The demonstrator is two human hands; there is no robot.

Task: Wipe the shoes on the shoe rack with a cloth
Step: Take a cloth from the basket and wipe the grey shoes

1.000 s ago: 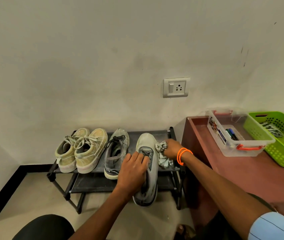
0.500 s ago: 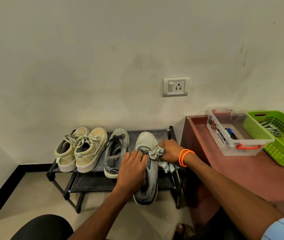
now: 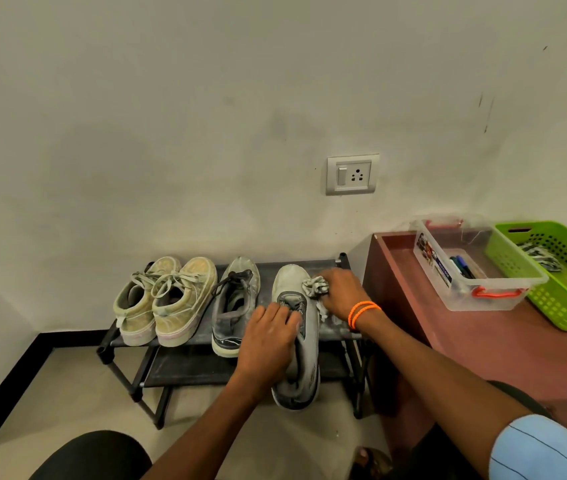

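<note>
Two hands work on one grey shoe (image 3: 297,337) low in the middle of the frame. The right hand (image 3: 339,292), with two orange bands (image 3: 363,311) at its wrist, curls its fingers round a bunched grey cloth (image 3: 315,286) and holds it against the right side of the shoe's toe — the cloth sits just left of the knuckles, touching the shoe. The left hand (image 3: 268,336) lies over the shoe's laces and left side, fingers bent round it, holding it with its heel hanging past the front edge of the black shoe rack (image 3: 185,367).

Four shoes are in view: the held one, a dark grey one (image 3: 235,306) just to its left, and a pale yellowish pair (image 3: 166,299) further left, all on the top shelf.

At right frame, a reddish table (image 3: 503,351) bears one clear box (image 3: 472,261) and one green basket (image 3: 559,271) — side by side. One wall socket (image 3: 352,174) sits above the rack.
</note>
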